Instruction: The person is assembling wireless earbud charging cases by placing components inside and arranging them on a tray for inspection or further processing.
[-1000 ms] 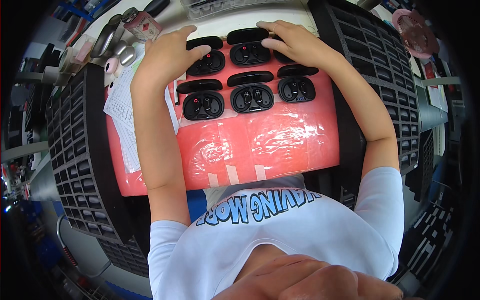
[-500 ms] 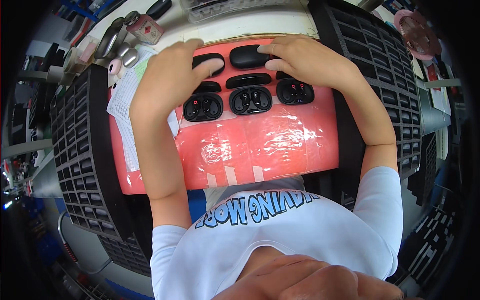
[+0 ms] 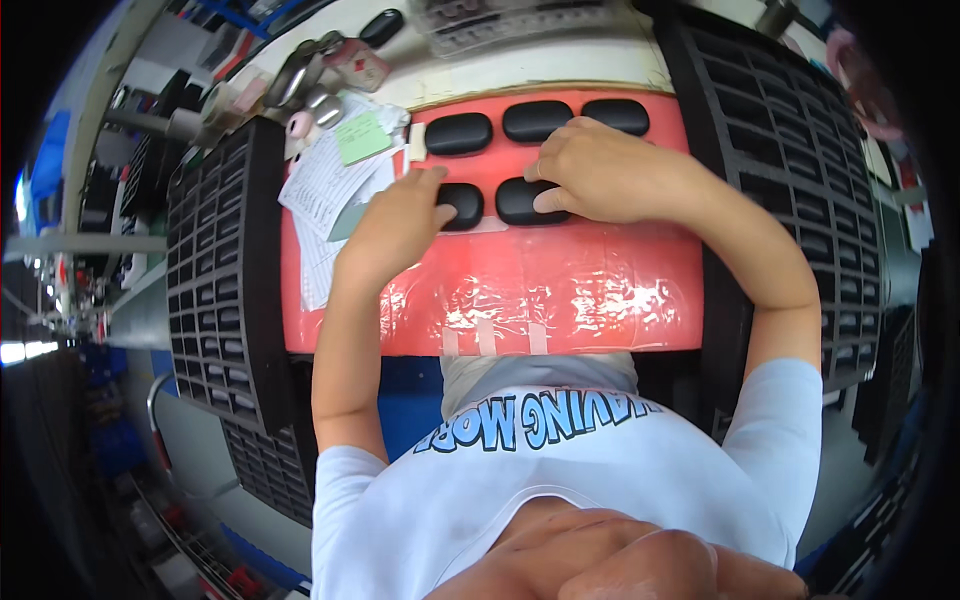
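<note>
Several black oval earbud cases lie in two rows on a red mat [image 3: 620, 290], their lids down. In the near row, my left hand [image 3: 393, 222] grips the left end of one earbud case [image 3: 463, 206], thumb and fingertips bent around it. Beside it, my right hand [image 3: 610, 172] has its thumb and fingers closed on the right end of another earbud case [image 3: 516, 201]. Whatever lies under the right palm is hidden. Behind, the far row holds a left case [image 3: 459, 133], a middle case [image 3: 536, 121] and a right case [image 3: 617, 117], the last partly near my right hand.
Papers [image 3: 325, 195] with a green note [image 3: 362, 138] lie at the mat's left. Black compartment trays stand upright left [image 3: 262, 290] and right [image 3: 722, 200]. Farther back are a pink bottle [image 3: 360, 66], a dark computer mouse-like object [image 3: 381, 27] and a clear plastic tray [image 3: 510, 30].
The near-row earbud cases stood with lids up and earbuds showing; the visible ones now have lids down. Both hands came nearer, off the far row. The view has shifted.
</note>
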The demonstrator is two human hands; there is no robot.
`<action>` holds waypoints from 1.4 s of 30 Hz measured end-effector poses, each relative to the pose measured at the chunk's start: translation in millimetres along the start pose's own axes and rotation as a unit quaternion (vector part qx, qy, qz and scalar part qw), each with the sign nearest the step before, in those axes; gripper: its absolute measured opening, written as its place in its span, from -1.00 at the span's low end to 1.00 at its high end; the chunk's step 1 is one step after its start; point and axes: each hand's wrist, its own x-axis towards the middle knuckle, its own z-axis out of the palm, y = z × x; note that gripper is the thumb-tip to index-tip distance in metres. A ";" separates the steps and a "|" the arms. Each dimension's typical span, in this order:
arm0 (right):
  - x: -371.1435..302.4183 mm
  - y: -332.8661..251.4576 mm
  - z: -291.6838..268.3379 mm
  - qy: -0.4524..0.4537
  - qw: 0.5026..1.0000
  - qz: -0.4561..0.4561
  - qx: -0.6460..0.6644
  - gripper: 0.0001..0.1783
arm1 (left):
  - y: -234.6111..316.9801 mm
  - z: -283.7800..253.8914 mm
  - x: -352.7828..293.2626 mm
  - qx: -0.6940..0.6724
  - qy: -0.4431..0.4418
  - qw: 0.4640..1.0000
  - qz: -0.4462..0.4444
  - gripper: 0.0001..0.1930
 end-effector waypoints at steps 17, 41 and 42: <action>3.5 -15.7 23.7 -0.031 0.997 -0.026 -0.071 -0.42 | -16.4 -26.6 49.6 0.104 -0.111 0.980 0.127 -0.45; 42.7 68.9 -24.8 0.064 0.960 0.107 0.249 -0.52 | -34.3 13.1 15.1 -0.032 -0.099 0.989 0.108 -0.49; 44.4 69.1 -25.5 0.067 0.960 0.109 0.249 -0.52 | -36.6 13.7 11.7 -0.035 -0.087 0.989 0.114 -0.46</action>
